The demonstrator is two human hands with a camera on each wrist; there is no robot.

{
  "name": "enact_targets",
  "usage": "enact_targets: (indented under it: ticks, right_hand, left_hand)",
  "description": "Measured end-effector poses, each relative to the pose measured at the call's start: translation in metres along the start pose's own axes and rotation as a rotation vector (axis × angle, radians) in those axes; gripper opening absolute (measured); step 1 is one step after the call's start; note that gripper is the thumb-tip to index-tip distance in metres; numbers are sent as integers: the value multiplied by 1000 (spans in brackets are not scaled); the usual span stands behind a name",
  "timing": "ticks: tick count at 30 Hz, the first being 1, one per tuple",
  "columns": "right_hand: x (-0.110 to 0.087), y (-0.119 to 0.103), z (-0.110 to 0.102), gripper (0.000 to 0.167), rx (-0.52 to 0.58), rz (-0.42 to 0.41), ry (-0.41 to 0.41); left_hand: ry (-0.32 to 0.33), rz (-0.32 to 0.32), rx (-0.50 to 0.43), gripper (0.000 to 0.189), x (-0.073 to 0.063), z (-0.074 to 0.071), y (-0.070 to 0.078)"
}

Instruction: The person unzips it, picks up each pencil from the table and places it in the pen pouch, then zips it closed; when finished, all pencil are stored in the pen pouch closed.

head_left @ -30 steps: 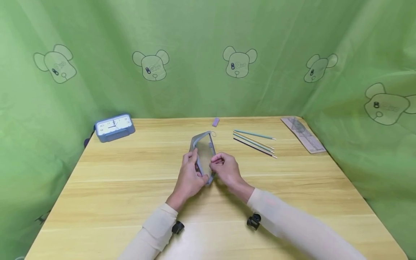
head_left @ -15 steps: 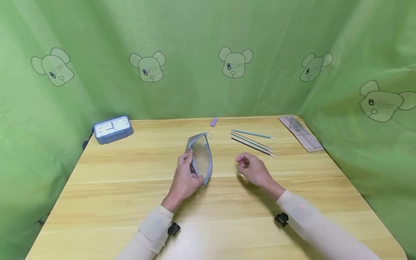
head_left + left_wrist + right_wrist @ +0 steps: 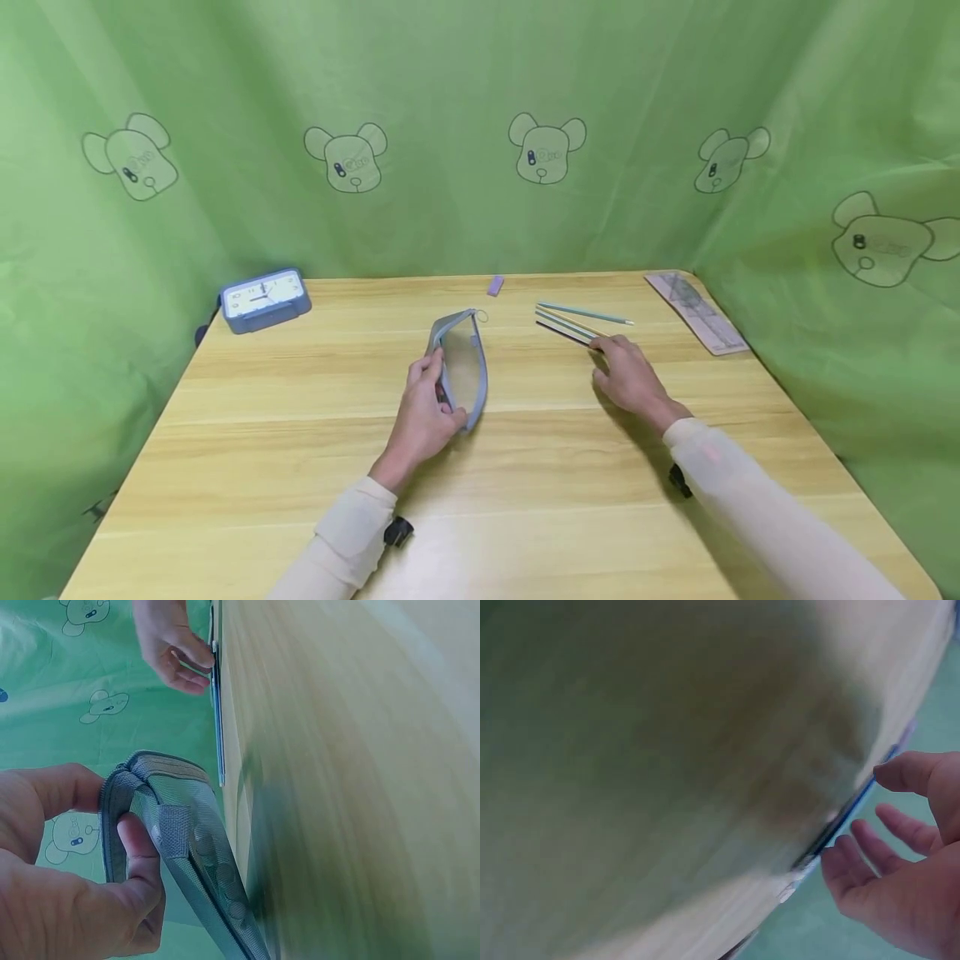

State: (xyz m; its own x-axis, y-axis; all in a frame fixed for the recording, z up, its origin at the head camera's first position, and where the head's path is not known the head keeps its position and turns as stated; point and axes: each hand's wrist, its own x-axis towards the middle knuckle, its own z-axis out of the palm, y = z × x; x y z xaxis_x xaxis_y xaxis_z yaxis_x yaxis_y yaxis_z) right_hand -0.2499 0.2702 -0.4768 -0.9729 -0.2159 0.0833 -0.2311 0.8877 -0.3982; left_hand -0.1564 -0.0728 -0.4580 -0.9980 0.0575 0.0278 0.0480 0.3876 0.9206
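Observation:
My left hand (image 3: 426, 412) grips the near side of a grey-blue zip pencil case (image 3: 467, 367), its mouth gaping toward the right. In the left wrist view, thumb and fingers pinch the zipped rim of the pencil case (image 3: 169, 825). My right hand (image 3: 630, 377) hovers at the near ends of several pencils lying side by side: a teal pencil (image 3: 588, 313) farthest back, and a dark pencil (image 3: 558, 333) nearest. The hand covers the near ends of most of them. In the right wrist view, the fingers of the right hand (image 3: 907, 877) are spread above the pencils, pinching nothing.
A purple eraser (image 3: 496, 286) lies at the table's back edge. At the back left stands a blue alarm clock (image 3: 266, 301); a clear ruler (image 3: 697, 312) lies along the right edge. Green curtains (image 3: 450, 217) surround the wooden table (image 3: 495, 517) at the back and sides.
My right hand has left the pencil case and moved right, then forward onto the pencils' near ends. The left hand still holds the case, whose mouth now stands wider.

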Motion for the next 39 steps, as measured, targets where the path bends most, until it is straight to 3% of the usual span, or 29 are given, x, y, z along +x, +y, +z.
enact_targets:
  ticks: [10,19,28,31,34,39]
  right_hand:
    - [18,14,6,50,-87,-101,38]
    - [27,17,4,48,-88,-89,8]
    - [19,5,6,15,-34,-111,7]
    - [14,-1,8,11,-12,-114,8]
    - [7,-7,10,18,25,-98,0]
    - [-4,-18,13,43,142,-41,-60]
  left_hand:
    - [1,-6,17,107,0,1,-2]
    - [2,-2,28,107,0,0,-2]
    - [0,15,16,106,2,0,-1]
    - [-4,14,12,105,3,0,-2]
    - [-7,13,12,105,3,0,-2]
    - [-11,6,7,106,3,0,-1]
